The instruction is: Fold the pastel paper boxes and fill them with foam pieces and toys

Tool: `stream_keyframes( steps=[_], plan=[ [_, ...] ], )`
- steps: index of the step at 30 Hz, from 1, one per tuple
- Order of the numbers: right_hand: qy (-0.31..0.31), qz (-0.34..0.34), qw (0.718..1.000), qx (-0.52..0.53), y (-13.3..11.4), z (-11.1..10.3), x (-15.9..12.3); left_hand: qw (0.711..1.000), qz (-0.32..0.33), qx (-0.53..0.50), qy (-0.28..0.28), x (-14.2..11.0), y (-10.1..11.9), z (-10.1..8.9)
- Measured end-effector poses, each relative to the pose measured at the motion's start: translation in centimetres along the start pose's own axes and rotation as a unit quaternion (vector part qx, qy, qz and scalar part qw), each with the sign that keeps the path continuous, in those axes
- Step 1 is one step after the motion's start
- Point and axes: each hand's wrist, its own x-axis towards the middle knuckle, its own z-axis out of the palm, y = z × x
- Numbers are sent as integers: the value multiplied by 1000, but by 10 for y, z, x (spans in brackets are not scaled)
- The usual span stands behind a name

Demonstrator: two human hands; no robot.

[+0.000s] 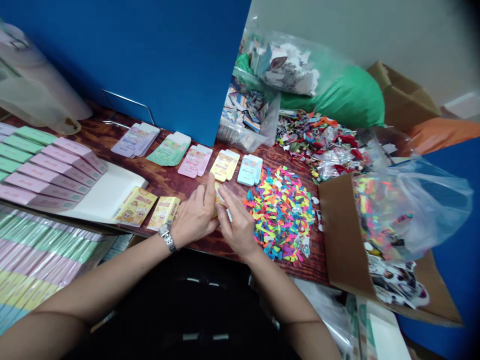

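Between my two hands is a small yellow cardboard box (218,195), mostly covered by the fingers. My left hand (195,212), with a metal watch at the wrist, is closed against the box's left side. On its right side, my right hand (238,225) has its thumb and fingers pressed to it. Two yellow boxes, one lying flat (137,206) and one (163,212) beside my left hand, rest on the table. Just beyond my hands lie flat yellow box blanks (225,165), with pink blanks (195,161) to their left and blue blanks (249,170) to their right.
A heap of bright, small balloon-like pieces (283,215) spreads right of my hands. Further right stands an open carton (343,235) with a plastic bag. Pink boxes (56,170) fill a white tray (116,185) at left. A blue panel (150,60) rises behind the green blanks (170,150).
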Motion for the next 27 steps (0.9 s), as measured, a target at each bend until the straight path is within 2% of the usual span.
stream_keyframes(
  steps=[2,4,6,8,11,19,23,27],
  plan=[
    [4,32,999,27,8,-11,0,999,40,-24,5,-9,-5,-3],
    [47,105,992,52,19,-22,-1,995,89,-35,-8,-21,-14,-7],
    [98,184,975,80,29,-31,-5,989,133,-26,-58,-34,-26,-9],
    [118,225,962,103,36,-33,-9,978,171,-10,-121,-44,-40,-10],
    [103,222,965,99,37,-29,-13,964,203,10,-170,-49,-58,-8],
    [88,199,970,107,35,-19,-13,959,225,12,-171,-44,-80,-11],
    [92,205,966,130,35,-19,-11,964,218,-11,-151,-50,-101,-22],
    [100,230,951,179,37,-15,-11,972,185,4,-144,-61,-129,-43]
  ],
)
